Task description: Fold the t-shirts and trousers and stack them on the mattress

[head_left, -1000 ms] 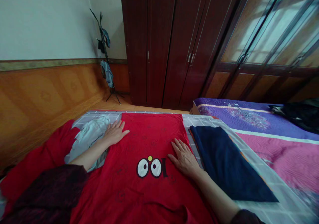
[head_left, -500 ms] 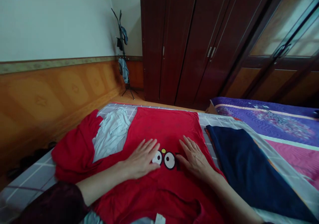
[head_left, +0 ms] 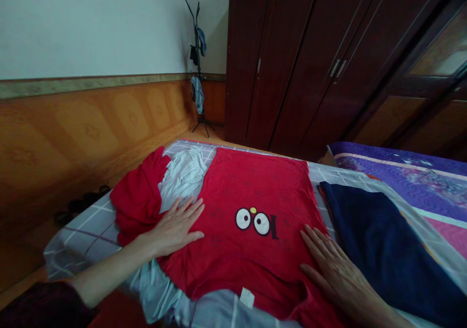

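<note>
A red T-shirt (head_left: 262, 182) lies spread on the bed, its collar and white label toward me. Two big cartoon eyes and a yellow dot are printed on it. My left hand (head_left: 180, 226) rests flat on the shirt's left side, fingers stretched out. On the right side, my right hand (head_left: 328, 260) lies flat with its fingers extended over the red cloth. Neither hand grips anything. Just beyond my left hand are a crumpled red garment (head_left: 136, 196) and a pale grey-white cloth (head_left: 186, 172). Folded navy cloth (head_left: 379, 235) lies right of the shirt.
The bed (head_left: 87, 238) has a grey checked sheet. Another bed with a purple patterned cover (head_left: 394, 172) stands at right. Dark wooden wardrobes (head_left: 277, 65) and a coat rack (head_left: 199, 65) stand behind. Dark shoes (head_left: 82, 201) sit on the floor at left.
My hands have moved apart from the printed eyes to the shirt's left and right sides, both still flat. The view has shifted left, so things appear farther right.
</note>
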